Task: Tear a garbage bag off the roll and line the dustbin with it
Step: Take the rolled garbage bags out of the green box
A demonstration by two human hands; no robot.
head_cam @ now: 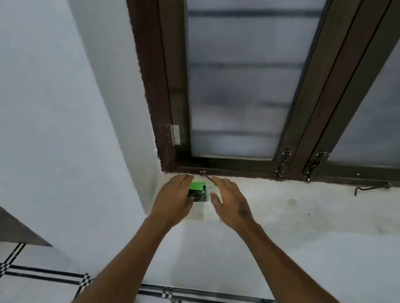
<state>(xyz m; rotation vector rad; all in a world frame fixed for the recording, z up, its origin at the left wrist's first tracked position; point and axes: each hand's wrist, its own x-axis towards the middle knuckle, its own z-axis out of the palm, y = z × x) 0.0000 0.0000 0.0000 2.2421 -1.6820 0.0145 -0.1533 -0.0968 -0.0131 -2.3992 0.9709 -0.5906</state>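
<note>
A black garbage bag roll (198, 192) with a bright green label lies on the white window sill (287, 207), in its left corner by the wall. My left hand (175, 198) curls around the roll's left side, fingers touching it. My right hand (230, 203) hovers just right of the roll with fingers spread and nothing in it. No dustbin is in view.
A dark brown window frame (160, 96) with frosted panes rises right behind the sill. Metal latches (283, 164) and a stay hook (370, 188) hang at its bottom edge. A white wall (48, 107) closes the left side. Tiled floor (26, 286) with black lines lies below.
</note>
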